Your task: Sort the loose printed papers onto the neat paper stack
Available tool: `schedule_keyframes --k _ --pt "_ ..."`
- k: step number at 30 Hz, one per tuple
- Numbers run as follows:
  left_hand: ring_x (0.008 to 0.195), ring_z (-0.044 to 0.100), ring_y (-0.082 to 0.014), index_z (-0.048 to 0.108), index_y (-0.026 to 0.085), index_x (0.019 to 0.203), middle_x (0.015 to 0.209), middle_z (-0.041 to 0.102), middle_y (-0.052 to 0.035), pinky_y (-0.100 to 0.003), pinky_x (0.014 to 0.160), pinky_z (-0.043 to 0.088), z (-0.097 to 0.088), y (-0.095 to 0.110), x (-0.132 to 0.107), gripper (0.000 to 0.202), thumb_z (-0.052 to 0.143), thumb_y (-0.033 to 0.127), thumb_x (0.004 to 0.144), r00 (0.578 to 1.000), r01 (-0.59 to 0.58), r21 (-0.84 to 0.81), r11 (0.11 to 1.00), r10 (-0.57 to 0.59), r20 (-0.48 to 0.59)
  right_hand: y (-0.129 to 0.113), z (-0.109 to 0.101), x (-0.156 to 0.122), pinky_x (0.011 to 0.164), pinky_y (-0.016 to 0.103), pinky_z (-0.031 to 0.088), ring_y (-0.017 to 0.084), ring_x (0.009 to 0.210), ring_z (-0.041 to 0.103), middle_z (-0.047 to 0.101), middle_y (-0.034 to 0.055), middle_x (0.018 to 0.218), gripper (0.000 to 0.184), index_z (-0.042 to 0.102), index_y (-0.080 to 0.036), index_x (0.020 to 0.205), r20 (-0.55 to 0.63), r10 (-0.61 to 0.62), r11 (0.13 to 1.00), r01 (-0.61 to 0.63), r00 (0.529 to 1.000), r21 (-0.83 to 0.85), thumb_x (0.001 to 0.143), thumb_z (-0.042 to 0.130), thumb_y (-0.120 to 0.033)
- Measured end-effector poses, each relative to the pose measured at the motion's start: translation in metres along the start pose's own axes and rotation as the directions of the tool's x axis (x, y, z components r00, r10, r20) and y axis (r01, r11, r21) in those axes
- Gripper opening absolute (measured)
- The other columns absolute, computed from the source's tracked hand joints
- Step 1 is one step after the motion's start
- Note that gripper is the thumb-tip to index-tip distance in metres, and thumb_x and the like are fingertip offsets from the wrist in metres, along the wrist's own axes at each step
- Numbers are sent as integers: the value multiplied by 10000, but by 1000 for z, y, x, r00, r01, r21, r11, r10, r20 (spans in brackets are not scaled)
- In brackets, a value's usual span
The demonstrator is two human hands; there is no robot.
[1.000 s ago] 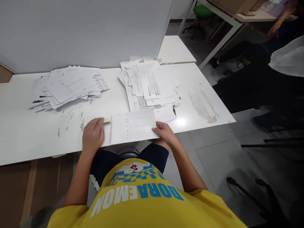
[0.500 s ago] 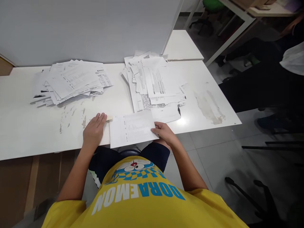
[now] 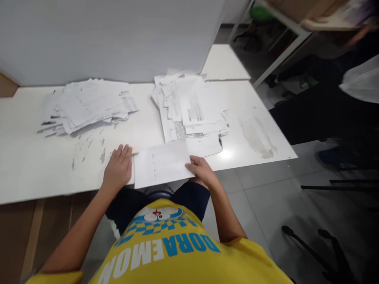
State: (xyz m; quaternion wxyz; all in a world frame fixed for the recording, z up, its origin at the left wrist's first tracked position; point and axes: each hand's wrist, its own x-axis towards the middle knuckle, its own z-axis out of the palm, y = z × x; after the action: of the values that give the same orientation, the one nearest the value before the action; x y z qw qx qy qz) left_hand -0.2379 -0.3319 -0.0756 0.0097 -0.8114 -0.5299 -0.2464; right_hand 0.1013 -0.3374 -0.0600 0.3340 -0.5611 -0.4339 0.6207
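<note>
Seemingly, right hand (image 3: pixel 201 171) pinches the sheet (image 3: pixel 161 163); left hand (image 3: pixel 118 167) lies flat, open.

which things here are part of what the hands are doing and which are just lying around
In hand: printed sheet, right edge pinched by the right hand; small beige object at the fingertips of the left hand, flat on the white table.
Lying about: left paper pile; right paper pile; white plastic bag at far right; black chair base on the floor.
</note>
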Motion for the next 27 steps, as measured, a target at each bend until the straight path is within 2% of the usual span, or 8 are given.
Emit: schedule_keyframes --k 4,9,12,14,17,21,24,27 --pt "1457 354 -361 316 208 1554 1513 471 -168 -618 1167 330 2 -2 0 650 504 246 932 991 -36 50 998 42 -125 -4 -8 -3 588 271 439 183 650 584 649 -6 656 173 669 -184 759 -69 -97 995 96 993 -20 685 658 -341" --pt "1456 365 -347 228 209 1582 1511 472 -174 -567 1156 365 0 -4 1 704 518 228 940 984 -107 130 986 124 -128 -49 -32 3 648 293 442 198 713 590 642 10 711 169 661 -192 788 -293 -219 976 209 931 -66 701 634 -334" --pt "1414 439 -329 237 198 1579 1457 536 -172 -512 1139 402 -4 0 0 721 545 207 927 974 -160 165 973 183 -135 -88 -21 35 700 301 448 191 759 595 649 12 778 157 661 -197 826 -170 -280 960 273 945 -67 699 619 -279" --pt "1370 498 -317 252 199 1576 1418 576 -162 -479 1119 429 -6 2 -1 732 566 194 914 968 -179 187 966 208 -144 -110 2 68 701 293 446 174 749 586 637 7 784 130 648 -194 825 -68 -305 952 304 950 -32 715 593 -236" --pt "1317 555 -306 272 201 1570 1376 614 -150 -452 1089 456 -7 5 -1 735 578 178 902 964 -179 213 961 214 -158 -136 51 125 633 253 418 133 663 534 569 -23 711 49 594 -182 766 34 -333 941 334 942 -59 755 552 -161" --pt "1313 559 -299 303 205 1559 1375 616 -140 -448 1101 443 -8 5 -1 717 574 164 896 967 -164 194 967 197 -163 -163 131 192 625 198 438 106 684 539 558 -37 737 97 571 -161 797 115 -361 859 378 925 -345 845 509 -104" --pt "1321 554 -287 338 206 1544 1369 623 -129 -441 1112 435 -9 5 -2 692 565 149 893 971 -158 163 974 183 -156 -179 184 219 747 208 499 126 834 597 635 6 916 148 605 -96 967 147 -348 808 375 926 -454 886 486 -62" --pt "1320 555 -285 359 206 1534 1358 632 -125 -442 1108 441 -9 5 -3 677 557 135 890 974 -145 151 978 168 -149 -189 208 222 946 343 508 211 1077 591 619 112 1213 328 521 -13 1236 138 -378 751 390 916 -533 930 518 -132"
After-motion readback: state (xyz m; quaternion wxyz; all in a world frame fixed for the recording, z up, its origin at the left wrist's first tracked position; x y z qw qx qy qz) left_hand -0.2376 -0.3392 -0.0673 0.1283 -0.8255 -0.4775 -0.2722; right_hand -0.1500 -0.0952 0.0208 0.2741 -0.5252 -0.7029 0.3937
